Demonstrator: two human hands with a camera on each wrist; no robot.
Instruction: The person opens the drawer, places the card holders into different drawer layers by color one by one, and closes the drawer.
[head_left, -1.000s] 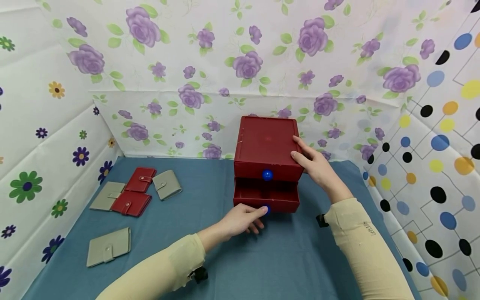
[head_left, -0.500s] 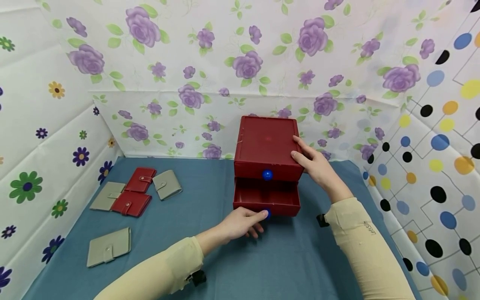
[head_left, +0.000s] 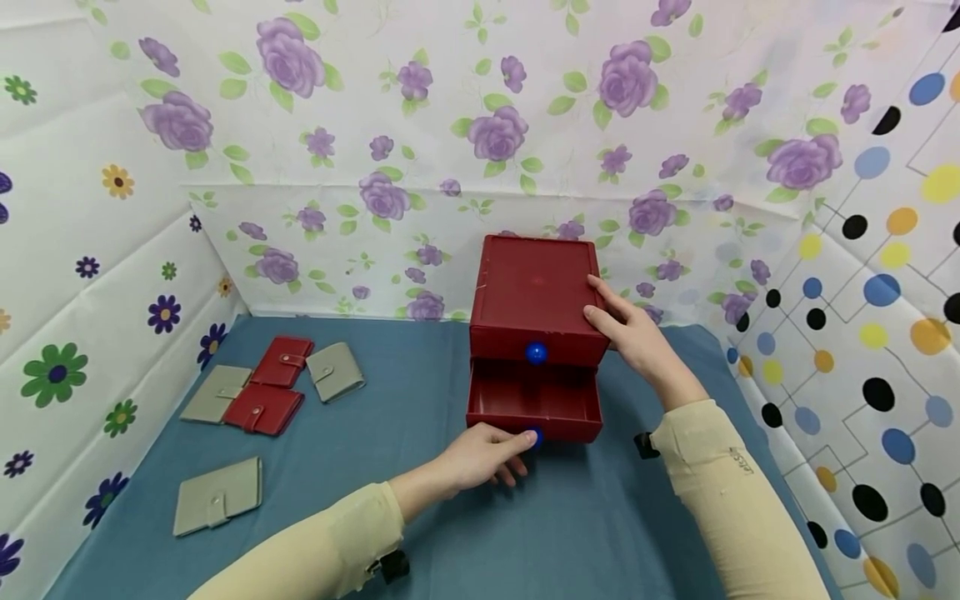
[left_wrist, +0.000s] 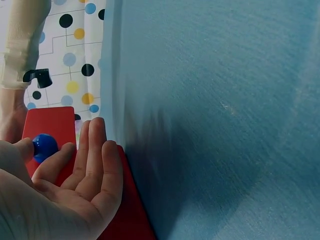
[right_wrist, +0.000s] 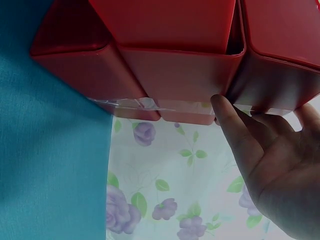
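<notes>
Far left: 5 wallets lie flat on the blue cloth (head_left: 420,392); a grey wallet (head_left: 217,494) lies nearest the viewer, apart from the others; behind it a cluster of 2 red wallets (head_left: 273,385) and 2 grey wallets (head_left: 335,370), some touching or overlapping.
Left hand: the left hand (head_left: 483,454) is at the front of the lower drawer (head_left: 534,407); thumb and forefinger pinch its blue knob (left_wrist: 45,146); the other fingers (left_wrist: 95,160) lie straight and loose against the drawer front, palm up in the wrist view.
Lower drawer: pulled partway out of the red drawer box (head_left: 536,296); its inside shows red.
Red drawer box: stands on the cloth close to the flowered back wall (head_left: 465,125); the upper drawer sits flush, with its own blue knob (head_left: 536,353) at the front.
Right hand: the right hand (head_left: 633,329) rests against the box's right side; fingers straight and pressing on the top edge and side wall, grasping nothing.
Far right: a wall with coloured dots (head_left: 877,275) borders the cloth.
</notes>
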